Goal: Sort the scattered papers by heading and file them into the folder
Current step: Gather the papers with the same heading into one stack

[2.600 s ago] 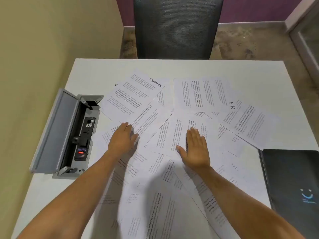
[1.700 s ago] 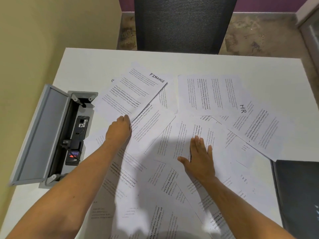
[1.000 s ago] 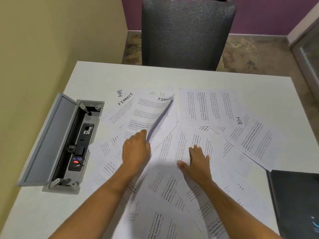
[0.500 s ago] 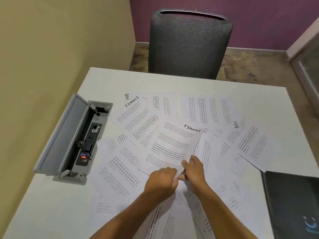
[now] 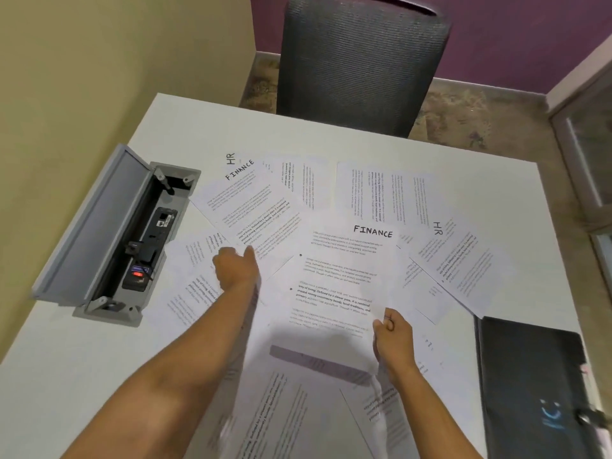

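FINANCE sheet (image 5: 334, 276) pinched at its 5 o'clock corner by right hand (image 5: 392, 339), lifted over scattered papers (image 5: 460, 260). Left hand (image 5: 235, 268) at 9 o'clock — finger state cannot be told. Folder (image 5: 530, 376) at 3 o'clock. Risk: single-corner hold — sheet may droop and drag neighbours.

- Premises: a small office or meeting room.
- White table (image 5: 331, 144) set against a beige wall (image 5: 99, 61), with a built-in grey cable box (image 5: 112, 233), lid open, showing sockets and plugs.
- Dark mesh-backed office chair (image 5: 361, 61) pushed to the far edge.
- Printed sheets headed FINANCE (image 5: 341, 276) and HR (image 5: 463, 260) spread on the table; black folder (image 5: 530, 385) at its right.
- Purple rear wall (image 5: 513, 38); worn carpet floor (image 5: 480, 120); glazed partition (image 5: 586, 154) on the right.
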The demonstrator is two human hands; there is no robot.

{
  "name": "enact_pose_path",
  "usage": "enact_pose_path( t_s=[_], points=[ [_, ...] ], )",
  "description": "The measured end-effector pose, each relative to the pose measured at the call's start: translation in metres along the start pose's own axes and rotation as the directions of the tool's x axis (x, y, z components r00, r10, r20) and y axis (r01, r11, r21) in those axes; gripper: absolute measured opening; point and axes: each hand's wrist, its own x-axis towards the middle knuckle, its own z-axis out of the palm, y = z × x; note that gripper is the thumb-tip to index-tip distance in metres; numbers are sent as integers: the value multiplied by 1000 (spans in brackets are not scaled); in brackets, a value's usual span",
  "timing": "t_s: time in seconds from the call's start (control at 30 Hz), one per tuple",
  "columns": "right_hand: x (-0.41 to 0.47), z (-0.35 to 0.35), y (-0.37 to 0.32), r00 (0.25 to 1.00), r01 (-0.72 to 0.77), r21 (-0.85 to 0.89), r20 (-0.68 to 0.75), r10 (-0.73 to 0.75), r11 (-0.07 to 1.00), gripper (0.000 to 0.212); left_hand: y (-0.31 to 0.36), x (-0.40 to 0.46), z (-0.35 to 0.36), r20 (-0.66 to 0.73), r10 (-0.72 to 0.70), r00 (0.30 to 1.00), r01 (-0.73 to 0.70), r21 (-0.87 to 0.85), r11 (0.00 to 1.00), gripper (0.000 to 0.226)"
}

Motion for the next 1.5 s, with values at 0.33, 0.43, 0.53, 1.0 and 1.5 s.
enact_pose_path(
  t_s=[0.33, 0.43, 0.53, 1.0, 1.5],
  points=[
    [2, -11, 7, 999, 0, 72, 41, -3, 997, 37, 49, 8, 37, -69, -134, 989, 149, 311, 939, 97],
    [3, -11, 7, 999, 7, 98, 44, -11, 995, 36, 53, 9, 45, -87, -160, 983, 181, 346, 921, 104],
    [4, -12, 8, 999, -9, 151, 53, 0, 988, 35, 53, 9, 49, -102, -182, 978, 205, 307, 929, 112],
    [-4, -31, 26, 999, -2, 137, 40, -3, 991, 26, 49, 10, 37, -58, -78, 995, 61, -252, 966, 81],
    [-31, -24, 76, 996, -81, 14, 34, 81, 997, 28, 9, -77, -97, 369, 321, 872, -33, -611, 791, 44]
  ],
)
